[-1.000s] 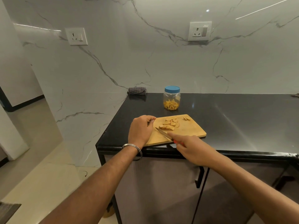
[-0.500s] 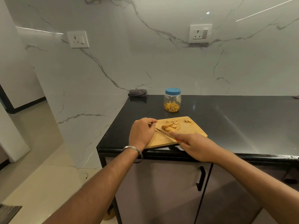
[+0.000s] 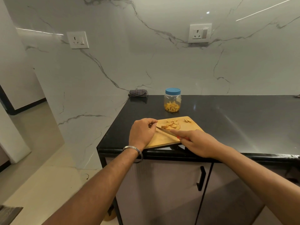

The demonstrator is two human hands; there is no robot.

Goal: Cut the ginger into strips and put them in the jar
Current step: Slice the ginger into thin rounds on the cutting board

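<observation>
Ginger slices point(image 3: 172, 125) lie in a loose pile on the cutting board point(image 3: 164, 140), w/ a few bits apart at the far corner. Vs a sec ago little has changed: the knife point(image 3: 164, 131) has barely shifted, blade across the near-left edge of the pile, so cutting is ongoing and strips aren't done. Left hand point(image 3: 142, 132) is curled just left of the pile, fingertips by the blade tip; can't tell what they pinch. Right hand point(image 3: 197, 143) grips the knife handle, forefinger along the spine. Jar point(image 3: 172, 101), lid on, some strips inside, stands beyond the board on the tabletop point(image 3: 235, 120).
</observation>
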